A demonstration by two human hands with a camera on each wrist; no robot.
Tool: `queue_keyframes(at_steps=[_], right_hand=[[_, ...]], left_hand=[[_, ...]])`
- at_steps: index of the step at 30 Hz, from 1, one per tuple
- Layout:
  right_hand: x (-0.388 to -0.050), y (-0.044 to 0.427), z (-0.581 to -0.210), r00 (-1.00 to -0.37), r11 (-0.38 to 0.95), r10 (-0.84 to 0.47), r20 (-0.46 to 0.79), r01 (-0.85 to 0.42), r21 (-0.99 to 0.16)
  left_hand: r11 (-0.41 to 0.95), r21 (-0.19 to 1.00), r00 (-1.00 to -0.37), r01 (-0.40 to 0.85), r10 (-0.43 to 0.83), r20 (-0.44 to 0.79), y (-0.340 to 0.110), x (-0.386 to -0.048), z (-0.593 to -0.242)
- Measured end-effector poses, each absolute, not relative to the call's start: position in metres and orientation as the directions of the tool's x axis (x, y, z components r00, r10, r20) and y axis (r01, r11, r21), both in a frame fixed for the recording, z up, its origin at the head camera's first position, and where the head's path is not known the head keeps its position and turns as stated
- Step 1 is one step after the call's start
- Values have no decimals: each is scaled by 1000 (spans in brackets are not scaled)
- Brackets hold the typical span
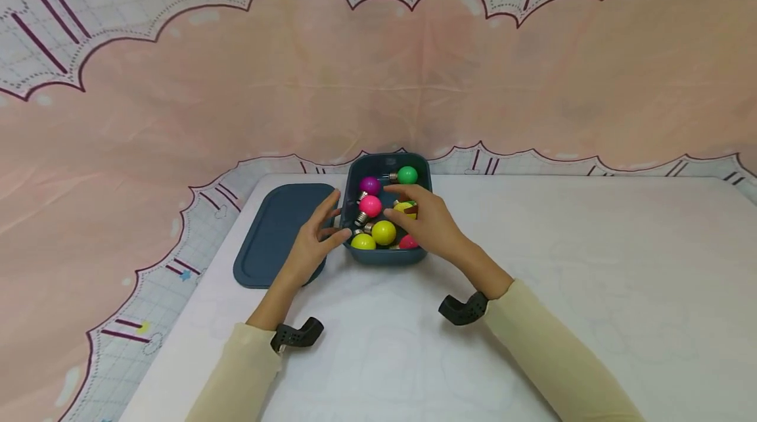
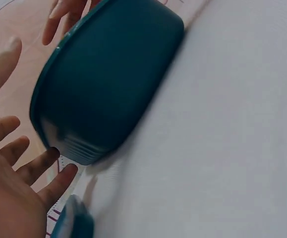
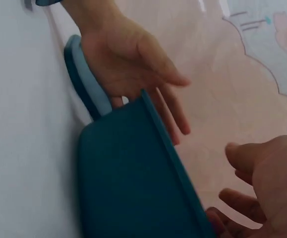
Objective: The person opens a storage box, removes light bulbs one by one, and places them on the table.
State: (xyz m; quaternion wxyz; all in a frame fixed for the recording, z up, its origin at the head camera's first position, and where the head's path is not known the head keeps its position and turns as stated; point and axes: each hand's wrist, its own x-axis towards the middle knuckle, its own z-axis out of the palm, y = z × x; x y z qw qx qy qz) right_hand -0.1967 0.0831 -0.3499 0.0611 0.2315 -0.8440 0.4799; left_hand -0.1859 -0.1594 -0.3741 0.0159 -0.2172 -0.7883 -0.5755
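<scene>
A dark blue-green bin (image 1: 387,256) stands on the white table with several coloured light bulbs inside. Among them are a green bulb (image 1: 407,175), a purple bulb (image 1: 370,185), a pink bulb (image 1: 370,205) and a yellow bulb (image 1: 384,233). My left hand (image 1: 304,248) is at the bin's left side, fingers spread and holding nothing; its thumb tip is at the rim. Over the bin's right part reaches my right hand (image 1: 430,221), thumb and fingers apart, near a yellow bulb with coloured markings (image 1: 405,208). The right wrist view (image 3: 282,183) shows no bulb in its fingers.
A flat dark blue lid (image 1: 278,231) lies on the table (image 1: 568,290) left of the bin, partly behind my left hand. Peach patterned cloth (image 1: 378,80) hangs behind the table's back edge. Each wrist wears a black camera mount (image 1: 464,309).
</scene>
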Motion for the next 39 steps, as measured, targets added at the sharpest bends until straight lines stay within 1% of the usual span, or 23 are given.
queue_keyframes(at_steps=[6,11,18,24,31,33,39], right_hand=[[-200,86,-353,-866,458,-417,276,-462,-759],[-201,84,-355,-847,546,-481,225,-491,-679],[-204,81,-354,-820,621,-527,225,-552,-556],[-205,75,-353,-827,666,-534,175,-538,-517],[-208,66,-353,-849,748,-520,97,-507,-429],[-210,66,-353,-849,757,-520,90,-507,-411],[-216,70,-353,-834,751,-548,56,-521,-405]], left_hand=[[259,893,-891,369,374,259,-148,-174,-364],[280,896,-897,346,378,228,-147,-173,-367],[266,895,-896,357,369,248,-146,-174,-370],[260,896,-894,360,371,251,-146,-174,-371],[275,892,-897,359,366,248,-149,-174,-374],[270,893,-895,360,369,249,-149,-174,-373],[269,894,-893,357,380,242,-147,-175,-372]])
